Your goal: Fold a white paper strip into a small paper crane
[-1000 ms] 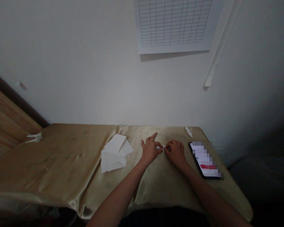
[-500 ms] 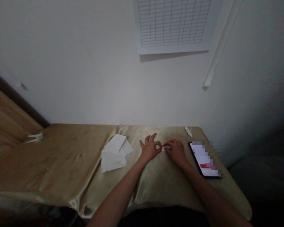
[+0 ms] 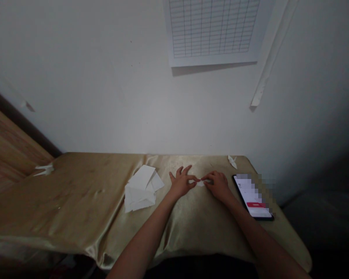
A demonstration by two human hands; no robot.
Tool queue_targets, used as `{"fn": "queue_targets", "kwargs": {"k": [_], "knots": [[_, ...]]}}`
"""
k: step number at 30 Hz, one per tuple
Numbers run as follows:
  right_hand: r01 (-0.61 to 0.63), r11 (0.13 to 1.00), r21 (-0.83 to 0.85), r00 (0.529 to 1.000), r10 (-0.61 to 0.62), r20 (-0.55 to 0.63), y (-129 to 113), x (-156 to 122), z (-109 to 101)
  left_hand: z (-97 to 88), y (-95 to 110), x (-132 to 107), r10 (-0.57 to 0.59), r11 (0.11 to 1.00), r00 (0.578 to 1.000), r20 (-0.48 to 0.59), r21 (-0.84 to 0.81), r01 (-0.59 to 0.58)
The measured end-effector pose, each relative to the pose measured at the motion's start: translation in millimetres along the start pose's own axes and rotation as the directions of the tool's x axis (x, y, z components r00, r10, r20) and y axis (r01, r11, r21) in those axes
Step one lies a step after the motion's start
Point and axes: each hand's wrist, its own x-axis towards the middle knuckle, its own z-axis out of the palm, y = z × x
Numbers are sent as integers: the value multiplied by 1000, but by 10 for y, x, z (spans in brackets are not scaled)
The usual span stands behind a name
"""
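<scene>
A small folded piece of white paper (image 3: 200,183) lies on the gold satin tablecloth (image 3: 75,209), between my two hands. My left hand (image 3: 180,183) pinches its left end with thumb and forefinger, the other fingers spread out. My right hand (image 3: 218,185) presses on its right end with fingers curled. Most of the paper is hidden under my fingertips.
A loose stack of white paper sheets (image 3: 141,187) lies left of my hands. A lit phone (image 3: 253,197) rests to the right. A small folded paper figure (image 3: 232,161) sits by the back edge, another (image 3: 44,169) at far left. A grid chart (image 3: 212,29) hangs on the wall.
My hands have shifted slightly on the small paper, the left hand's fingers spreading and its thumb and forefinger closing toward the right hand. The view has hardly moved.
</scene>
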Motion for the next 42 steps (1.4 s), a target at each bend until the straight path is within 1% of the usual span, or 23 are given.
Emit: {"fn": "queue_targets", "kwargs": {"k": [6,11,14,16,20,23,25,28,34,42], "knots": [[73,997,-9,997,-73,-1,41,-12,-37,-13,-4,-36,17,1000,1000,-4,-2,-17],[77,997,-26,996,-78,-48,-5,-33,-37,25,27,-31,21,1000,997,-69,-21,-23],[102,994,-37,992,-104,-66,-30,-61,-32,60,30,-22,33,999,994,-101,-16,-34],[140,989,-53,986,-144,-83,-37,-75,-31,69,28,-16,28,1000,993,-115,-12,-29],[259,965,-49,961,-262,-86,-50,-70,-17,43,11,-7,7,1000,996,-88,-17,-8],[312,950,2,948,-311,-63,-59,-55,6,22,-18,1,13,999,999,-51,-28,-14],[314,949,23,949,-313,-44,-61,-48,19,23,-38,7,21,999,998,-53,-30,-23],[299,953,38,954,-298,-40,-65,-50,22,45,-50,16,42,998,995,-92,-32,-45],[267,964,-9,962,-267,-52,-95,-70,8,66,-23,19,48,997,987,-153,-51,-56],[273,962,-22,960,-274,-60,-115,-67,14,59,-6,10,68,993,985,-158,-83,-82]]}}
